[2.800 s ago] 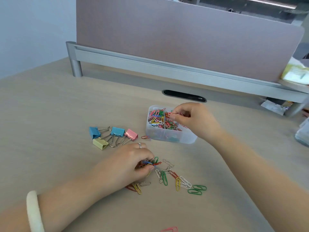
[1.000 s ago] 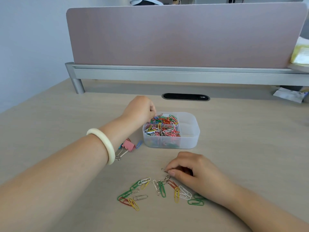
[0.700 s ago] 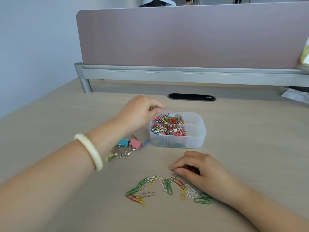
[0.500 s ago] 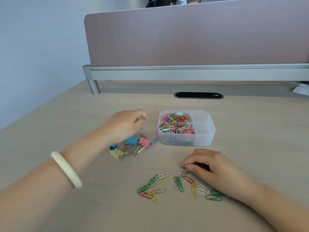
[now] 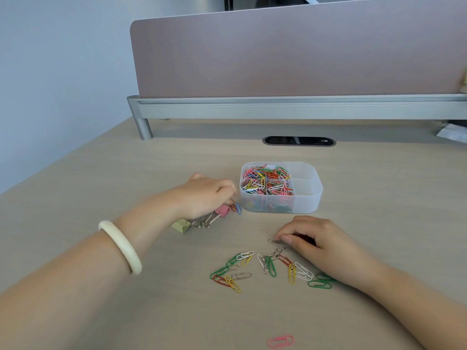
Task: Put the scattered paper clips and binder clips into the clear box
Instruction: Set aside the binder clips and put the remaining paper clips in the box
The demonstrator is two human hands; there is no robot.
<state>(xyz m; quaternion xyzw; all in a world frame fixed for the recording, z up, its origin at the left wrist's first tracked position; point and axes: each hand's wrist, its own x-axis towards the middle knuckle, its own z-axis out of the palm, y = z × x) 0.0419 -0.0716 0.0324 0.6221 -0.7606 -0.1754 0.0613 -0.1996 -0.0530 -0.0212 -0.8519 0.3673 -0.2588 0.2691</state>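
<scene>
The clear box (image 5: 308, 201) stands mid-desk, its left compartments heaped with coloured paper clips (image 5: 265, 180). Just left of it my left hand (image 5: 202, 195) lies over the binder clips, fingers curled down onto the pink binder clip (image 5: 222, 210). A yellow-green binder clip (image 5: 181, 226) sticks out beneath the wrist, and a blue paper clip (image 5: 238, 208) lies against the box. My right hand (image 5: 321, 245) rests on the desk and pinches a silver paper clip (image 5: 276, 243). Scattered paper clips (image 5: 269, 266) lie in front of it. One pink paper clip (image 5: 281, 341) lies nearest me.
A mauve partition (image 5: 290, 51) on a grey rail (image 5: 278, 109) closes the back of the desk, with a black cable slot (image 5: 299, 141) before it. Crumpled paper (image 5: 453, 131) lies at the far right. The desk's left edge runs diagonally by the wall.
My left hand has come back from over the box and dropped onto the binder clips. My right hand has stayed on the scattered paper clips. The camera view has shifted left.
</scene>
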